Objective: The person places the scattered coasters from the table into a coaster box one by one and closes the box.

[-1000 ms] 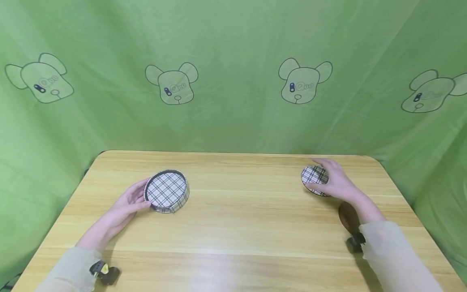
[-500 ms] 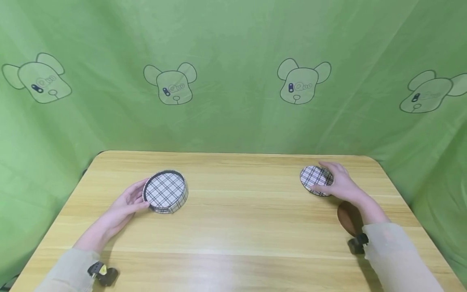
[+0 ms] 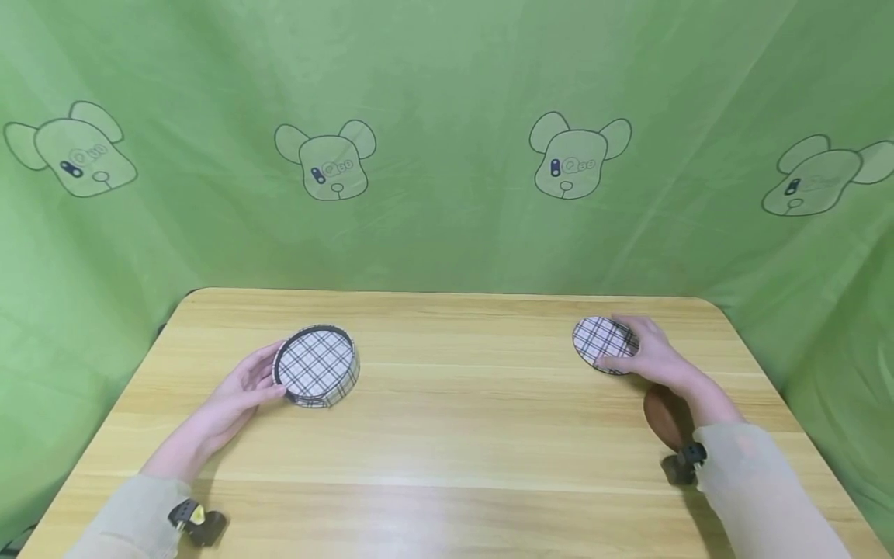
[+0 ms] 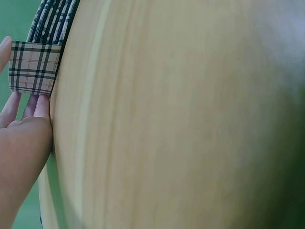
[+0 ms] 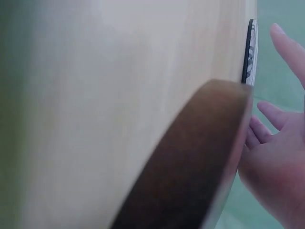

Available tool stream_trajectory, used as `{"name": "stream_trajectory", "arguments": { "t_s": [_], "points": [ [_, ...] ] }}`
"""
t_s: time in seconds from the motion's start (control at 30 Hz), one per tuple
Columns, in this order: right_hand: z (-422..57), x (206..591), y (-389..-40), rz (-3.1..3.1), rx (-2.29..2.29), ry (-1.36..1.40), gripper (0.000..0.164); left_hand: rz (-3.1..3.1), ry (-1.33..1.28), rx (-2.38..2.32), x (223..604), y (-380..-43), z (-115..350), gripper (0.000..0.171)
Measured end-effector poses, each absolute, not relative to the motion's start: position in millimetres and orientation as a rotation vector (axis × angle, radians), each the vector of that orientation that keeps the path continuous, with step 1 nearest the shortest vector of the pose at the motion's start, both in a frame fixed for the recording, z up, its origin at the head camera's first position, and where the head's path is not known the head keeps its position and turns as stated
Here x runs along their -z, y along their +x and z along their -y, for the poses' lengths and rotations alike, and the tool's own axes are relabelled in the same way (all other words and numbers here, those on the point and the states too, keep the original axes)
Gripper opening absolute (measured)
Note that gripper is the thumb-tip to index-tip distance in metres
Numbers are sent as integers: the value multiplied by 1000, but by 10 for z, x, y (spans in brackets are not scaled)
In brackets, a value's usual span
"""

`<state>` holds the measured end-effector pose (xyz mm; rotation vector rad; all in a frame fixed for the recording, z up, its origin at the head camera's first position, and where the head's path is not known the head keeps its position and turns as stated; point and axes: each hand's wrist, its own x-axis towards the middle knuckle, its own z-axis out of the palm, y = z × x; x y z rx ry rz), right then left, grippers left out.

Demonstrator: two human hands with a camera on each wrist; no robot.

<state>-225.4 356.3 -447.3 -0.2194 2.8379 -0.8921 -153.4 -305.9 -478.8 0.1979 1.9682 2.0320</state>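
Observation:
A round plaid coaster holder (image 3: 317, 363) with a dark inner rim sits at the left of the table. My left hand (image 3: 240, 396) grips its left side, thumb at the near edge and fingers at the far edge. In the left wrist view, the holder's plaid wall (image 4: 34, 67) lies between thumb and fingers, with striped layers above. On the right, a flat plaid coaster (image 3: 597, 341) lies on the table. My right hand (image 3: 653, 353) spreads over its right part. Seen from the right wrist, the thumb (image 5: 289, 50) stands apart from the coaster's thin edge (image 5: 251, 55).
A brown round disc (image 3: 667, 419) lies beneath my right wrist and looms large in the right wrist view. Green cloth (image 3: 447, 147) with mouse-like drawings hangs behind the wooden table (image 3: 454, 435). Wrist cameras stick out below both sleeves.
My right hand has shifted slightly right over the coaster, showing more of its plaid face, then stayed nearly still. The left hand keeps its hold on the holder.

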Motion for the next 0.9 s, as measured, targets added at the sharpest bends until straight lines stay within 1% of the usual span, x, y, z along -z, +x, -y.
{"name": "stream_trajectory", "arguments": {
  "t_s": [0.5,0.9],
  "points": [
    [-3536,4506,-2272,-2860,782,-201,113,-1967,194,-2033,4795,-1541,3068,83],
    [-3524,4496,-2258,-2863,768,-202,111,-1967,185,-2035,4785,-1536,3059,84]
  ]
}}
